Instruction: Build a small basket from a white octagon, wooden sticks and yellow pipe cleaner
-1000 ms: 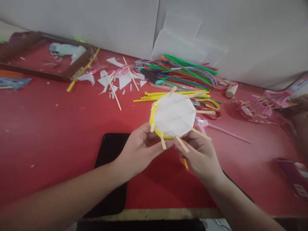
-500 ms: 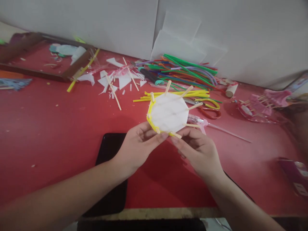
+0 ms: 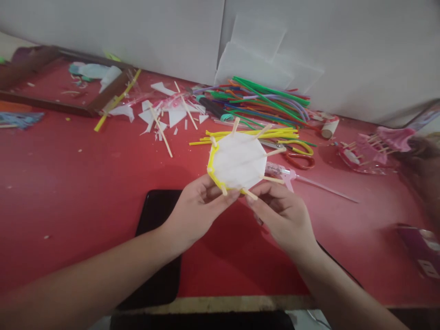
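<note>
Between my two hands, raised above the red table, is a white disc (image 3: 239, 160) with several short wooden sticks standing out around its rim. A yellow pipe cleaner (image 3: 210, 167) runs along its left and lower edge, around the sticks there. My left hand (image 3: 206, 199) pinches the lower left edge, thumb on the near side. At the lower right edge my right hand (image 3: 280, 206) has thumb and fingers closed beside a stick, at the end of the yellow strip. Some fingertips of both hands are hidden behind the disc.
Behind the disc lie yellow pipe cleaners (image 3: 285, 133), a coloured bundle (image 3: 268, 103) and scissors (image 3: 299, 153). A pink glue gun (image 3: 288, 176) is to the right. White scraps (image 3: 177, 117) are scattered at back left. A black phone-like slab (image 3: 158, 256) lies under my left arm.
The disc has shifted slightly left and tilted a little, with both hands still holding it. Little else differs.
</note>
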